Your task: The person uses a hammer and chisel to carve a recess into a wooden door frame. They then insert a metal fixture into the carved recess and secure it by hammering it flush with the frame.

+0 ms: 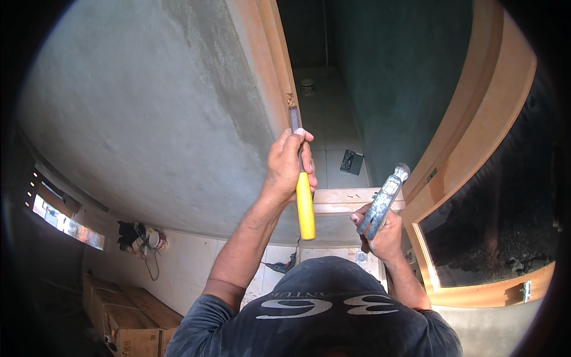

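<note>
My left hand (289, 159) is closed round the steel shank of a chisel (305, 208) with a yellow handle. The chisel's blade rests against the edge of the wooden door frame (270, 53), just below a small rough notch (290, 99) cut in the wood. In my right hand (383, 235), lower and to the right, is a claw hammer (383, 199), its worn metal head pointing up and away from me. My fingers hide most of its handle. The hammer is apart from the chisel.
A wooden sill (333, 199) with small screws or nails lies ahead. On the tiles beyond sit a dark box (351, 162) and a small tub (307, 87). A glazed wooden window (488, 214) stands right. A power drill (281, 265) and cardboard boxes (134, 315) are on the floor.
</note>
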Demonstrator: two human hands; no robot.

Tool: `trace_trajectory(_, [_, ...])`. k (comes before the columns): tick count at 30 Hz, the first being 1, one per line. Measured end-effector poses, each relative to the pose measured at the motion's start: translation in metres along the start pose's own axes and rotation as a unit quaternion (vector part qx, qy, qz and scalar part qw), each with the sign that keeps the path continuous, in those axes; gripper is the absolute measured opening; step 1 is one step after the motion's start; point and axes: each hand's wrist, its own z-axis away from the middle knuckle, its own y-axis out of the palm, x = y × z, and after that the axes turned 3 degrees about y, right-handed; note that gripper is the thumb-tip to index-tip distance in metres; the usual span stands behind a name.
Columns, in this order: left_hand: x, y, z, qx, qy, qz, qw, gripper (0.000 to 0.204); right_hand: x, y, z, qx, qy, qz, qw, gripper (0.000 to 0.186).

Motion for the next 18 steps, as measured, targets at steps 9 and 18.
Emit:
trace_trajectory(9, [-0.006, -0.004, -0.002, 0.01, -0.011, 0.026, 1.0, 0.03, -0.005, 0.002, -0.001, 0.005, 0.011, -0.025, 1.0, 0.018])
trace_trajectory(18, [-0.029, 0.009, 0.001, -0.029, -0.052, 0.043, 0.997, 0.027, 0.033, 0.006, -0.009, 0.012, -0.277, 0.196, 0.941, 0.024])
